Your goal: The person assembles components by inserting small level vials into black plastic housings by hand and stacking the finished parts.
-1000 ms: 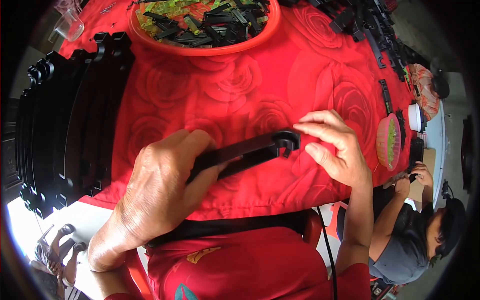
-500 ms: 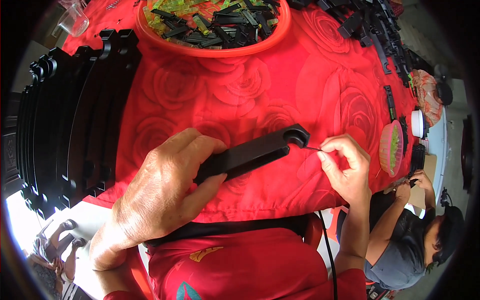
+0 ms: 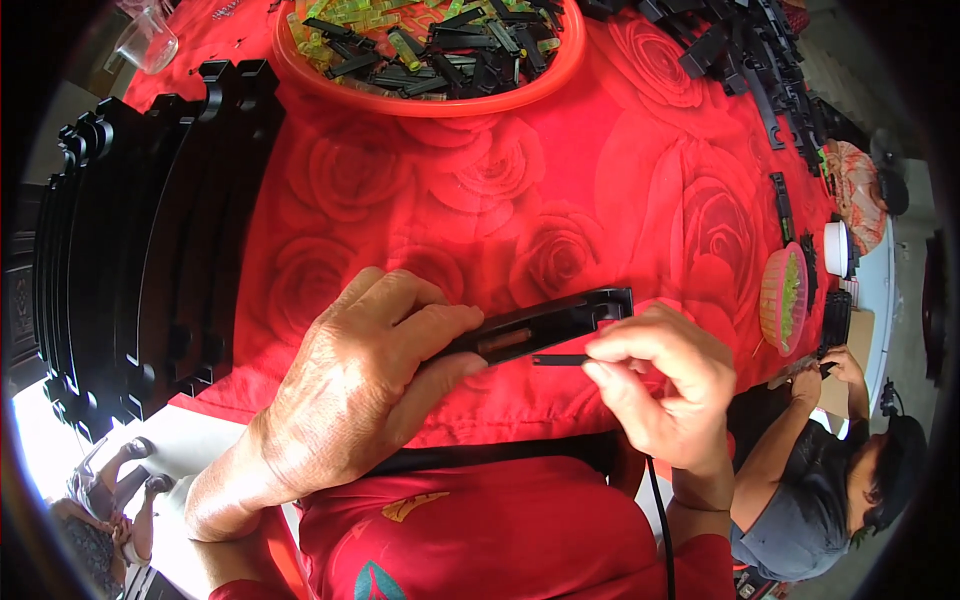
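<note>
My left hand (image 3: 365, 370) is closed around the near end of a long black plastic housing (image 3: 560, 312), fingers above and thumb below. The housing's hollow side faces me, and its far end points right. Between the thumb and fingers of my right hand (image 3: 670, 380) is a small flat black strip (image 3: 558, 360). The strip points left, just below the housing's open side; whether it touches the housing I cannot tell.
At the far edge stands a red basin (image 3: 440, 104) of black and yellow-green plastic parts. Black housings (image 3: 150, 240) stand stacked at left. Black parts (image 3: 745, 70) lie piled at far right, and a pink basket (image 3: 782, 300) sits nearer. Another person (image 3: 810, 480) works at the right.
My left hand has turned the housing so its hollow side shows. My right hand has moved left and nearer, bringing the black strip from the housing's notched end to below its open side.
</note>
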{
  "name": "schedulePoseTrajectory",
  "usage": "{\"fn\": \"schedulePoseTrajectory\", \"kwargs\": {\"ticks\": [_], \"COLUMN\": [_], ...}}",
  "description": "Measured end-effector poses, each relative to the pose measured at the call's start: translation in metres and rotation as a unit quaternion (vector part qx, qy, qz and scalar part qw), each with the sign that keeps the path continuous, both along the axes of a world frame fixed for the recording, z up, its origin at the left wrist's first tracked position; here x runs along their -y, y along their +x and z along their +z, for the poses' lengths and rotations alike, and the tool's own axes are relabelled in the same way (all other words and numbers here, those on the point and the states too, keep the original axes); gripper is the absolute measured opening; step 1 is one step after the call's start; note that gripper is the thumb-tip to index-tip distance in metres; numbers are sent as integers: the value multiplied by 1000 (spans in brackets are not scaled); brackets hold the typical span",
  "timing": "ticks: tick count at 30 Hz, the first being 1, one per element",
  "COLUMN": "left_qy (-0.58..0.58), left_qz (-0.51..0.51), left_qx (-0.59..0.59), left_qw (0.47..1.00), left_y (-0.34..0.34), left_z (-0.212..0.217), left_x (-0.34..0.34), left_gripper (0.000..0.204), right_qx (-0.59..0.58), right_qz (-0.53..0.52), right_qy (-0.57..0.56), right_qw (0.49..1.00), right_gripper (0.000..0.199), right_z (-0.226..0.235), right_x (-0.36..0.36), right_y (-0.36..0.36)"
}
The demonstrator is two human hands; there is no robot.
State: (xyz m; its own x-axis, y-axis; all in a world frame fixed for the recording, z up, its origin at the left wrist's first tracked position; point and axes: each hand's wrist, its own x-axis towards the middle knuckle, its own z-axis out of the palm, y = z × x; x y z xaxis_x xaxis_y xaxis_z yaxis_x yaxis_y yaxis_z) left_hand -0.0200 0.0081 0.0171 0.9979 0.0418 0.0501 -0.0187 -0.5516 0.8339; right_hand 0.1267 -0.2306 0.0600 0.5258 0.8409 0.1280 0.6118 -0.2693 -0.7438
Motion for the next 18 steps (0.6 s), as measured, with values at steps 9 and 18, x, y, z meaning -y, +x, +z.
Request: {"fn": "schedulePoseTrajectory", "kwargs": {"ticks": [9, 18], "left_qy": [80, -11], "left_qz": [-21, -19], "left_qx": [16, -31], "left_qw": [996, 999], "left_y": [-4, -8], "left_z": [-1, 3], "left_x": [6, 17], "left_gripper": [46, 45], "right_qx": [0, -11], "right_qz": [41, 21], "right_qy": [-7, -1], "right_qw": [999, 1000], "right_gripper": [21, 21], "right_z": [-19, -22], "right_x": [-19, -9], "right_y": [-1, -8]}}
